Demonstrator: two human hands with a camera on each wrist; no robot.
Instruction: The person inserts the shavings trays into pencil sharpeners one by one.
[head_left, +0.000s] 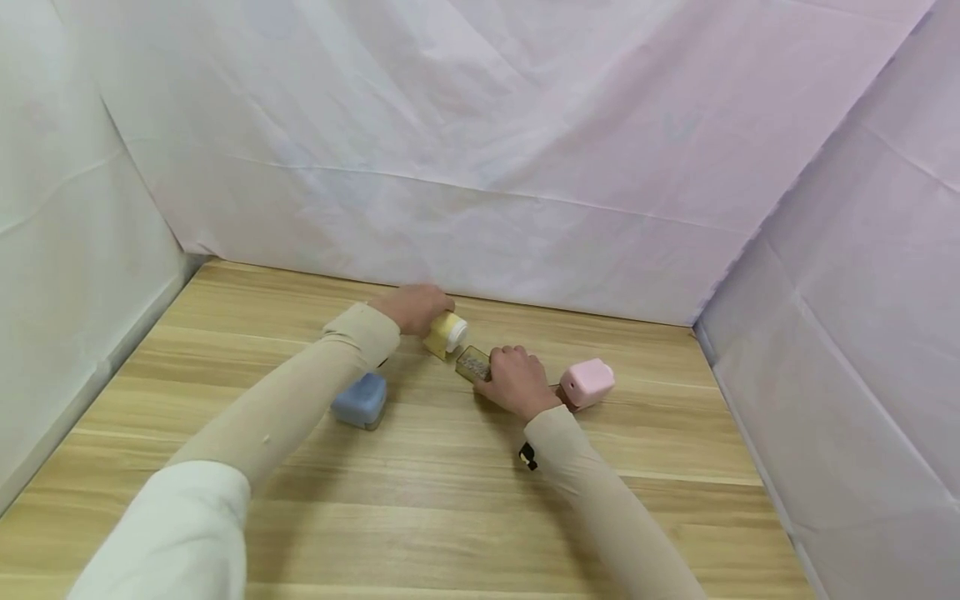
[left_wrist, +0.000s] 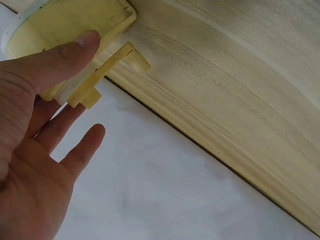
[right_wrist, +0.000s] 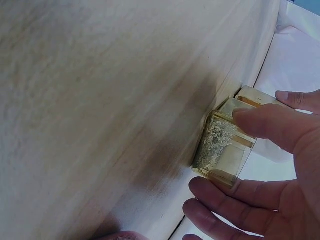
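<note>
Head view: on the table (head_left: 420, 517), the left hand (head_left: 415, 308) holds the yellow lid (head_left: 447, 330) just beside the clear box (head_left: 472, 365), which the right hand (head_left: 517, 382) grips. The blue box (head_left: 360, 402) and pink box (head_left: 587, 383) stand to either side.

Left wrist view: thumb and fingers pinch the lid; one finger extends free.

Right wrist view: thumb and fingers close round the box, grains (right_wrist: 214, 142) inside. The step appears to be handling lid and box apart, whether opening or closing I cannot tell; the next move probably calls for a steady box.
</note>
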